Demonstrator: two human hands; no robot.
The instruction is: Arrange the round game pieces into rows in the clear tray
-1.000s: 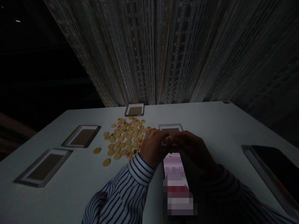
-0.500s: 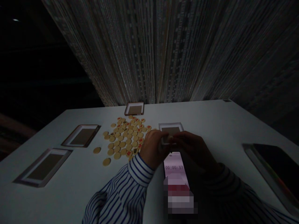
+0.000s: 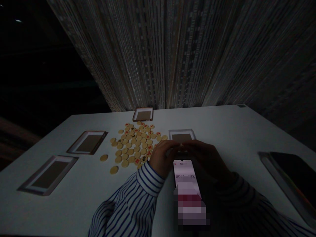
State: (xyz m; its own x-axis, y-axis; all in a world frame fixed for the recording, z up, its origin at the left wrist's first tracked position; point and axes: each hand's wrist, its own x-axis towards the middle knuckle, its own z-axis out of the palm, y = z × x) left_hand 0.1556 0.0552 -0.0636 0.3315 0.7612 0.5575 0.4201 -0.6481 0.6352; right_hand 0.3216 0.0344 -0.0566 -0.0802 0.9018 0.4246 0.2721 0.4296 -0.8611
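Note:
My left hand (image 3: pixel 164 154) and my right hand (image 3: pixel 206 158) meet fingertip to fingertip above the near side of a light-framed tray (image 3: pixel 171 134). Pinched between them is a small pale Chinese chess piece (image 3: pixel 181 145), mostly covered by the fingers; its face cannot be made out. Both hands are closed. Left of my left hand spreads a loose heap of round Chinese chess pieces (image 3: pixel 133 141), several showing red or black characters and many plain side up. Right below the hands lies a lit phone (image 3: pixel 185 169) with a running timer.
Two lone pieces lie nearer me, one disc (image 3: pixel 104 158) and another disc (image 3: pixel 114 170). Shallow trays stand around: a back tray (image 3: pixel 143 114), a left tray (image 3: pixel 87 143) and a near-left tray (image 3: pixel 48 176). A dark flat object (image 3: pixel 291 177) lies at right. A bead-like curtain (image 3: pixel 158 59) hangs behind the table.
My hands stay together over the phone, with the fingertips shifted slightly around the small piece. The timer has advanced by a second. The whole view has shifted a little.

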